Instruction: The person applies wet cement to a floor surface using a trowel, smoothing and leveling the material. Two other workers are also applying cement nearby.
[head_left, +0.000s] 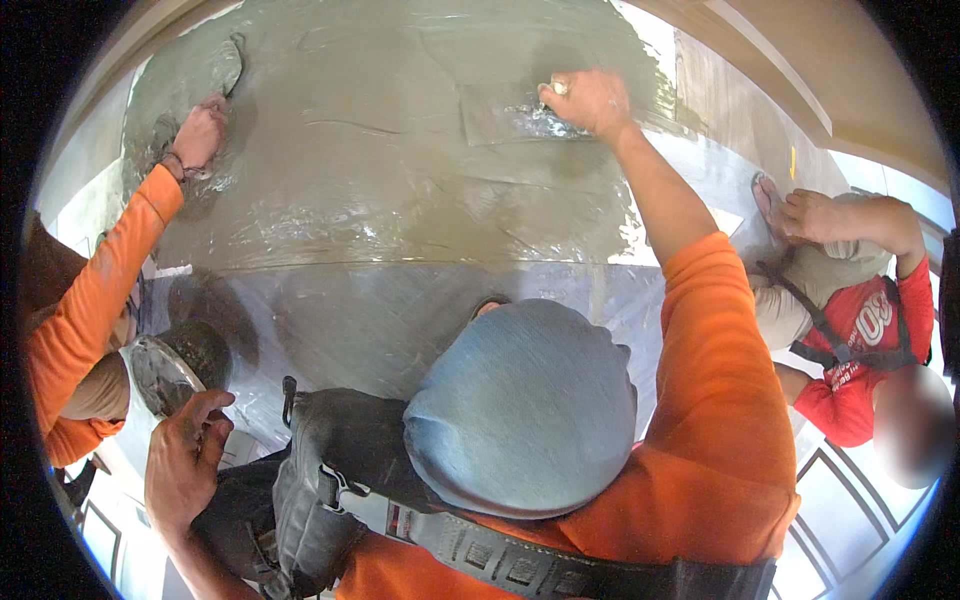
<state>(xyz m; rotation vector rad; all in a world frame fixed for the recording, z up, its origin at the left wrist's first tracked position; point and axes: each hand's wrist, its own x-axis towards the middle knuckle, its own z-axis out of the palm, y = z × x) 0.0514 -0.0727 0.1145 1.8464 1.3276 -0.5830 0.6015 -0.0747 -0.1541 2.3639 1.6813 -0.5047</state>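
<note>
My right hand (592, 102) is closed round the pale handle of a plastering trowel (545, 124), whose blade lies flat on a broad layer of wet grey mortar (370, 110). Mortar partly covers the blade. My left hand (185, 455) hovers low at the left, its fingers loosely curled and apart with nothing visible in them. Close to its fingertips is a dark, mortar-smeared bucket (190, 360). Across the mortar at the far left, a co-worker's hand (200, 135) in an orange sleeve presses a trowel (228, 65) against the surface.
In front of me a blue-grey rounded shape (520, 410), seemingly my knee, hides some floor. A black pouch (345, 440) hangs beside it. A person in red (865, 320) squats at the right. Grey floor tiles (380, 310) border the mortar; a pale wall edge (770, 60) curves behind.
</note>
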